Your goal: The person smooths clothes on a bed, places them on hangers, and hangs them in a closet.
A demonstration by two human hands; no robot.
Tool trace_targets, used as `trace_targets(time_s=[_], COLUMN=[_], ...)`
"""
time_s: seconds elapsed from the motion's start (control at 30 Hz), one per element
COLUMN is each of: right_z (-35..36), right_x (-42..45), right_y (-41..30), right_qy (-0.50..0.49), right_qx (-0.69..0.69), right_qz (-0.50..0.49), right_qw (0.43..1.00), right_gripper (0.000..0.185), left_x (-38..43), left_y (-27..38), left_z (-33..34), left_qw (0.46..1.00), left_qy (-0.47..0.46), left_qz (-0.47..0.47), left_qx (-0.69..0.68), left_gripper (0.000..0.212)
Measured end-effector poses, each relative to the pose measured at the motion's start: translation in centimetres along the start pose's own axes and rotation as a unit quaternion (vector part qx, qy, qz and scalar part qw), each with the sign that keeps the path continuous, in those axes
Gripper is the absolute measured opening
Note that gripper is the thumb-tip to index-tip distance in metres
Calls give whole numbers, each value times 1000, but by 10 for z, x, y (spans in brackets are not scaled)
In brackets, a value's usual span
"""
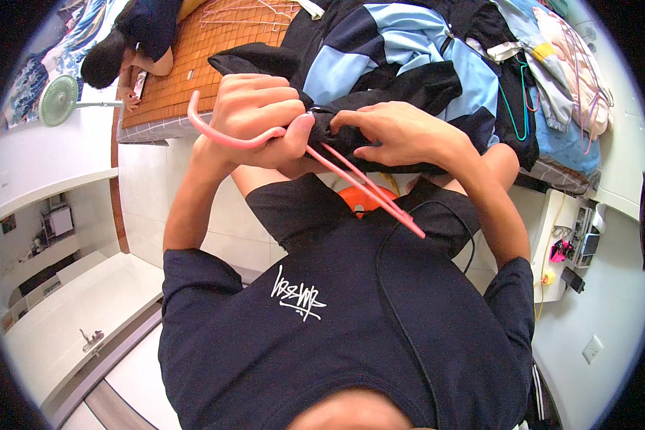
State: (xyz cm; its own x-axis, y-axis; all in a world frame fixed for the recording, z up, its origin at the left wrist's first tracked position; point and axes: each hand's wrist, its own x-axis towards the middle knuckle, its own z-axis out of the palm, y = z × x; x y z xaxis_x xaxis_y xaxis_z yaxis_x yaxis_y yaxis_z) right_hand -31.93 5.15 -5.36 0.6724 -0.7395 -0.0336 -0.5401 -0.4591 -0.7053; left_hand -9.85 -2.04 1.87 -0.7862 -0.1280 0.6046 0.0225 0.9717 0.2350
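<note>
My left hand (260,121) is closed around a pink clothes hanger (368,188). Its curved hook sticks out to the left of my fist, and the narrow shoulder part slants down toward my lap. Black garment fabric (322,129) bunches beside my left thumb. My right hand (400,133) pinches this cloth with bent fingers and thumb; part of the grip is hidden in the folds. Behind both hands, a heap of black and light-blue clothing (408,43) lies on the bed's edge.
On the bed's brown mat (188,102), a person (145,32) lies holding a phone. More pink hangers (247,16) rest there. A green fan (59,101) stands left. Teal hangers (521,107) and clothes lie right. An orange object (363,200) shows between my knees; a black cable (395,301) crosses my shirt.
</note>
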Motion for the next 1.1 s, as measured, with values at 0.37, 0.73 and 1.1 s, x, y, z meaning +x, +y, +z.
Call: trace_targets(time_s=[0.37, 0.73, 1.1], right_z=[10, -18, -47], right_x=[5, -74, -90], right_y=[7, -1, -34], right_qy=[-11, 156, 275], right_qx=[-111, -157, -175], right_qz=[32, 93, 59], right_qw=[993, 971, 944], right_gripper=[35, 21, 14], left_x=[5, -23, -30], left_y=[6, -5, -16], left_z=[-18, -31, -28], left_qw=[999, 949, 923], left_qy=[23, 118, 85], left_qz=[-6, -285, -351], left_qx=[-48, 64, 134], left_gripper=[25, 35, 36])
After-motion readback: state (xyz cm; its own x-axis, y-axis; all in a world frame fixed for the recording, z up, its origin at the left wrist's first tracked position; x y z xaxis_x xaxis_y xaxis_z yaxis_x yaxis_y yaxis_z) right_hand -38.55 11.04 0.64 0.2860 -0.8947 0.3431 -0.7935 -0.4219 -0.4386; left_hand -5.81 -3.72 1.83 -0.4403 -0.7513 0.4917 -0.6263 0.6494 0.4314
